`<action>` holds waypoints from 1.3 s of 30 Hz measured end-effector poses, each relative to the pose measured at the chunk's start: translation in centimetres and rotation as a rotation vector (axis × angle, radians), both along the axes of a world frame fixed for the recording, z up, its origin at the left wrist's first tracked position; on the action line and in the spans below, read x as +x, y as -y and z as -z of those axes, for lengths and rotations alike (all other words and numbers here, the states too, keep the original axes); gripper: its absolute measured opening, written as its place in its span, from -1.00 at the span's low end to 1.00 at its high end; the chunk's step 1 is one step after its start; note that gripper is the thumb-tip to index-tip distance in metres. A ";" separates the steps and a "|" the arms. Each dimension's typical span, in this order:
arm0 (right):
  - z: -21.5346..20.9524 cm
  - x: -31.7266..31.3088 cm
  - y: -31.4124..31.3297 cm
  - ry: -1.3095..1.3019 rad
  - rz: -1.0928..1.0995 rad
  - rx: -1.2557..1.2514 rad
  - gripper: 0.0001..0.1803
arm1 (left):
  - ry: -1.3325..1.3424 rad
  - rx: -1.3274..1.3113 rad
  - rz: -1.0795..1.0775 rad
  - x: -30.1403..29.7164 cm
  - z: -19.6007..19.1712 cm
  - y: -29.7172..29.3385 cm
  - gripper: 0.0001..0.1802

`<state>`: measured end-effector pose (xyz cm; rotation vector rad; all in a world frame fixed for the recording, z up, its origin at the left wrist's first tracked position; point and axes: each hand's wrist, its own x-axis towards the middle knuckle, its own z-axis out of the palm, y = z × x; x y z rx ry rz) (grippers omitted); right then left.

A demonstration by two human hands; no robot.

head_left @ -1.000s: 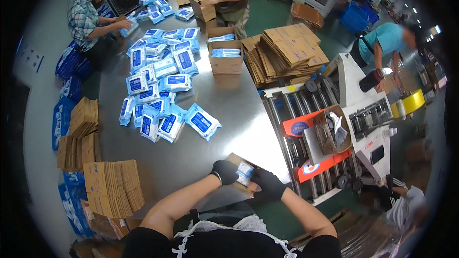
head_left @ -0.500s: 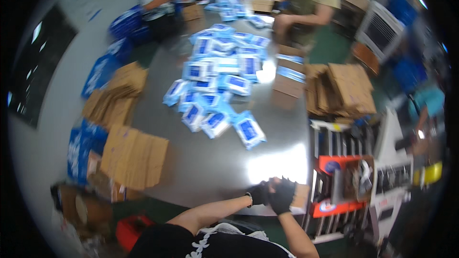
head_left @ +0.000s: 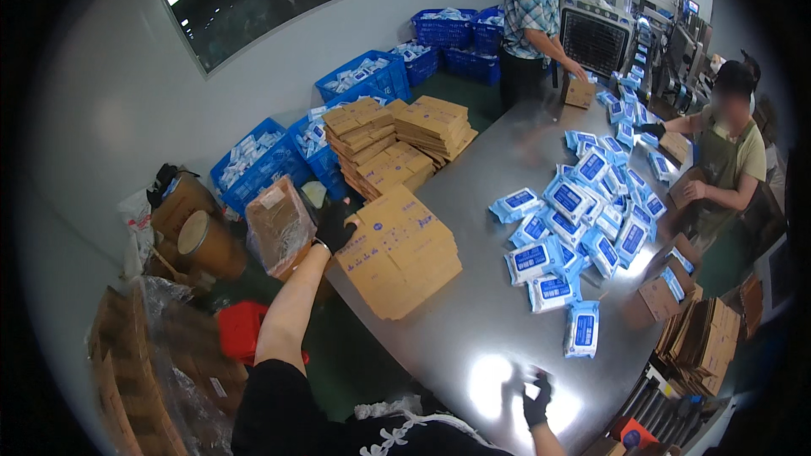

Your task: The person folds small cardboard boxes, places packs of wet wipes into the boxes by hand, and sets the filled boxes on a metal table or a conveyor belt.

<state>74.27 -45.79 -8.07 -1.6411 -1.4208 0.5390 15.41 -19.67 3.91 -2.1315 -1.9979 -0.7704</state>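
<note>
My left hand [head_left: 336, 228], in a black glove with bare fingertips, reaches to the left edge of a stack of flattened cardboard cartons [head_left: 397, 255]. Its thumb touches the edge of the cardboard and the fingers are apart; nothing is lifted. Over the shiny near part of the metal table, my right hand [head_left: 536, 401], also black-gloved, is open with nothing between its fingers. A wet wipes pack [head_left: 582, 329], white and light blue, lies just beyond the right hand. Behind it spreads a heap of similar packs [head_left: 570, 198].
More flattened cartons [head_left: 363, 131] are stacked at the table's left side. Blue baskets [head_left: 363, 76] of packs line the wall. Opened boxes [head_left: 659, 295] stand at the right edge by a roller conveyor [head_left: 663, 409]. Two co-workers [head_left: 532, 25] handle boxes farther along. A red container [head_left: 242, 329] is at lower left.
My view has swung left. Before, my hands were together at the near right by a piece of cardboard; now they are apart, the left at the stack, the right empty over the table.
</note>
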 end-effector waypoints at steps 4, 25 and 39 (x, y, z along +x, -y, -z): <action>-2.4 -20.5 -14.9 -0.723 -0.403 -0.349 -0.70 | 0.088 -0.157 0.218 3.0 3.3 -3.0 -0.30; -5.5 -2.7 0.0 -1.000 0.085 -0.615 -0.07 | 0.949 -1.288 0.825 38.5 9.8 12.9 -0.39; -6.4 0.4 -6.2 0.619 0.088 -0.173 -0.83 | -0.020 -0.388 1.065 43.8 6.6 12.7 -0.63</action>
